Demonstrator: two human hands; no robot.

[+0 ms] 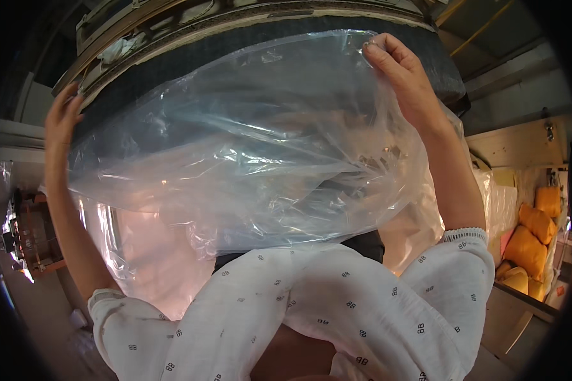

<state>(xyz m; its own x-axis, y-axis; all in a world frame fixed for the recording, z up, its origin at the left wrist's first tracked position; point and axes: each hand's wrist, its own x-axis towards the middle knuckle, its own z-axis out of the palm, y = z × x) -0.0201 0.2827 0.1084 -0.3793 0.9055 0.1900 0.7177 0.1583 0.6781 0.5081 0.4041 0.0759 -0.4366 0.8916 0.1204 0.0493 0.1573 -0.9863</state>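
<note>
A large clear plastic sheet (254,159), perhaps a bag, spreads wrinkled and shiny in front of me and hangs down over my lap. At its far right corner, my right hand (403,73) is closed, pinching the film between thumb and fingers. My left hand (63,117) is raised at the far left, beside the left end of a dark grey padded surface (203,54). Its fingers look bent and apart, with nothing visible in them. The film's left edge lies near my left wrist; I cannot tell whether they touch.
Behind the dark surface runs a long wooden frame (260,20), with a crumpled pale scrap (117,49) at its left. Orange bundles (526,251) are piled at the right, near a wooden board (521,143). A brown machine-like object (38,232) stands at the left.
</note>
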